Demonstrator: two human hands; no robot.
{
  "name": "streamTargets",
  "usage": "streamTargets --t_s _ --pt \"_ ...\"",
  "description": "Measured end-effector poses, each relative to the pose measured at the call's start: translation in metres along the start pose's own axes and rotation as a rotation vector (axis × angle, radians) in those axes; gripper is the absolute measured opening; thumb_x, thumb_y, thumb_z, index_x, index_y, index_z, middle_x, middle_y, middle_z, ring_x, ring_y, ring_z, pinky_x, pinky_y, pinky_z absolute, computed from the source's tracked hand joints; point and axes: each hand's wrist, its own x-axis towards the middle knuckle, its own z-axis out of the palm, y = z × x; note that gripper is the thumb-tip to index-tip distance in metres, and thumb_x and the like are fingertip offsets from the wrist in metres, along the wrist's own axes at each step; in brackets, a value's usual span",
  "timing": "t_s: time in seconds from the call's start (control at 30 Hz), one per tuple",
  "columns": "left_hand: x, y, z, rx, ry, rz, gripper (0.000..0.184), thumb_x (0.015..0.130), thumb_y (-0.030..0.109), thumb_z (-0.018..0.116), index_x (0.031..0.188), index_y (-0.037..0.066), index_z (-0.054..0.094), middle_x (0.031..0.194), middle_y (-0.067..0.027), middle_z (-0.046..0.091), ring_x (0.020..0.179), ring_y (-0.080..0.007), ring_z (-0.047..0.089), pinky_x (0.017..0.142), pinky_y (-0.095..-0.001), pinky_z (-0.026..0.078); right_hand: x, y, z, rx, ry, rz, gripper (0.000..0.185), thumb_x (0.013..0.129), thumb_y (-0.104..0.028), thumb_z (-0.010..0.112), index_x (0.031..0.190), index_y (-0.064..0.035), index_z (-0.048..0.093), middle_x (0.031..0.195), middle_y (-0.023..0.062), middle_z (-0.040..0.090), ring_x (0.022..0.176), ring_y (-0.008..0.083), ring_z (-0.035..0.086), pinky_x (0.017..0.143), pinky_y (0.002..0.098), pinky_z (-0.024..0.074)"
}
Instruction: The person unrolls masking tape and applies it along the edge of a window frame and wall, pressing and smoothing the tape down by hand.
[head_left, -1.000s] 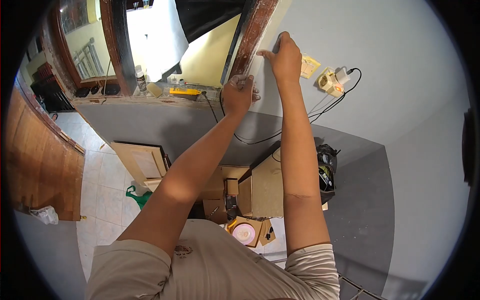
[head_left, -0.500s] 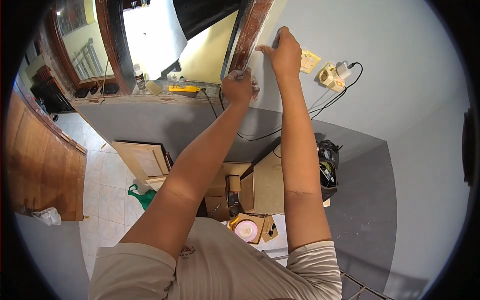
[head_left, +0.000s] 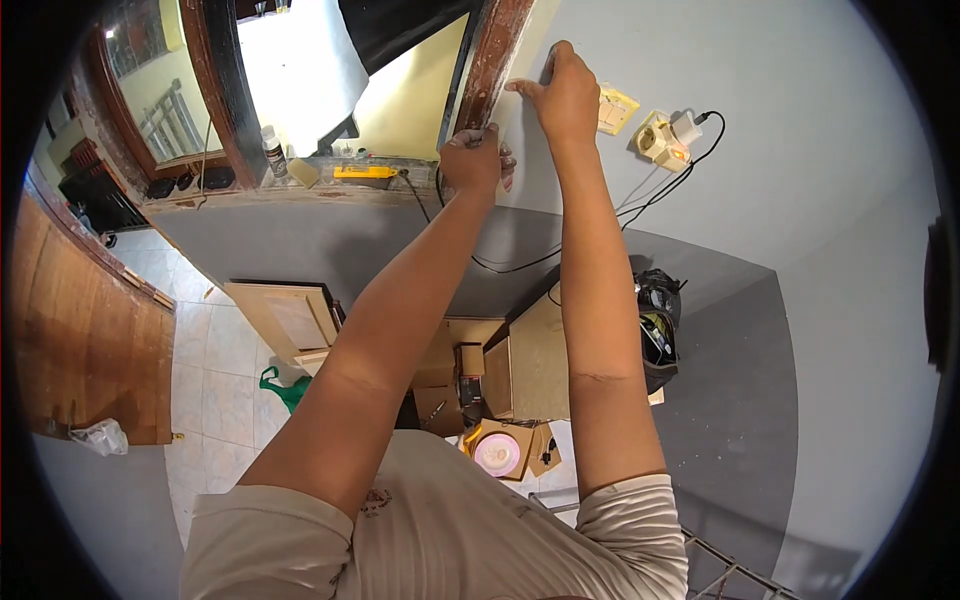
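Note:
Both of my arms reach forward to the edge of a reddish-brown wooden window frame [head_left: 497, 62] with worn, whitish patches. My left hand [head_left: 472, 162] is at the frame's lower right corner with its fingers curled in; they look dusty. Whatever it grips, if anything, is hidden by the hand. To its right, my right hand [head_left: 568, 100] rests against the pale grey wall [head_left: 690, 50], thumb stretched toward the frame and nothing visible in it. A yellowed switch plate [head_left: 617, 110] is just right of that hand.
On the sill lie a yellow tool [head_left: 366, 173] with a black cord, a sponge-like block [head_left: 303, 173] and a spray can [head_left: 273, 150]. A socket with a charger [head_left: 663, 143] trails cables. Below are a cabinet [head_left: 538, 365], a black bag [head_left: 657, 340] and a pink plate [head_left: 497, 454].
My left hand has shifted slightly up along the frame edge, its fingers still curled. The right hand keeps its place on the wall, while the whole view has moved a little.

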Motion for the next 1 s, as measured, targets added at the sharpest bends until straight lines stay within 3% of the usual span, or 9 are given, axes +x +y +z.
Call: streamTargets --t_s 0.3,0.53,0.6,0.7,0.8,0.9,1.0 --pt "0.015 -0.016 -0.001 -0.168 -0.083 -0.089 0.022 0.097 0.013 0.077 0.092 -0.003 0.062 0.074 -0.0159 0.071 0.053 -0.0213 0.070 0.045 -0.0331 0.059 0.001 0.000 0.000 0.001 -0.024 0.021 0.064 0.065 -0.031 0.099 0.100 -0.0008 0.054 0.096 0.0202 0.070 0.092 0.0449 0.069 0.078 0.0527 0.0553" --pt "0.023 -0.027 0.001 -0.217 -0.111 -0.097 0.023 0.098 0.014 0.078 0.092 -0.002 0.062 0.074 -0.0148 0.070 0.053 -0.0213 0.069 0.046 -0.0333 0.059 -0.015 0.003 0.010 -0.067 0.086 -0.141 0.072 0.061 -0.030 0.101 0.104 -0.0017 0.051 0.097 0.0193 0.067 0.094 0.0450 0.068 0.078 0.0527 0.0552" --pt "0.022 -0.026 0.002 -0.197 -0.116 -0.090 0.025 0.099 0.015 0.076 0.094 -0.003 0.060 0.070 -0.0132 0.068 0.049 -0.0188 0.062 0.041 -0.0337 0.047 -0.011 0.006 0.012 -0.069 0.107 -0.160 0.074 0.059 -0.032 0.102 0.103 -0.0016 0.052 0.093 0.0182 0.066 0.093 0.0446 0.068 0.077 0.0529 0.0547" --pt "0.020 -0.024 0.002 -0.244 -0.126 -0.124 0.025 0.101 0.015 0.074 0.095 -0.004 0.059 0.070 -0.0136 0.067 0.049 -0.0188 0.062 0.039 -0.0339 0.045 0.003 0.007 0.002 -0.074 0.100 -0.159 0.069 0.057 -0.033 0.103 0.094 -0.0015 0.054 0.085 0.0162 0.068 0.081 0.0435 0.067 0.072 0.0509 0.0548" --pt "0.019 -0.022 0.003 -0.238 -0.106 -0.124 0.025 0.102 0.015 0.073 0.097 -0.004 0.058 0.071 -0.0138 0.067 0.049 -0.0187 0.061 0.038 -0.0344 0.044 0.021 0.005 -0.016 -0.028 -0.086 0.028 0.063 0.058 -0.033 0.103 0.084 -0.0011 0.056 0.074 0.0157 0.068 0.068 0.0397 0.067 0.065 0.0485 0.0540" --pt "0.021 -0.023 0.001 -0.228 -0.126 -0.127 0.024 0.102 0.015 0.074 0.098 -0.004 0.058 0.071 -0.0139 0.067 0.049 -0.0187 0.062 0.038 -0.0344 0.043 0.034 0.010 -0.020 0.214 0.086 0.100 0.062 0.060 -0.034 0.104 0.071 -0.0010 0.053 0.059 0.0150 0.061 0.051 0.0332 0.050 0.055 0.0422 0.0475" --pt "0.023 -0.025 0.000 -0.210 -0.130 -0.112 0.024 0.102 0.015 0.074 0.099 -0.004 0.059 0.071 -0.0139 0.067 0.050 -0.0188 0.062 0.039 -0.0341 0.044 0.024 0.009 -0.012 0.164 0.160 0.065 0.063 0.059 -0.037 0.104 0.074 -0.0010 0.055 0.061 0.0149 0.063 0.053 0.0361 0.055 0.055 0.0446 0.0484"
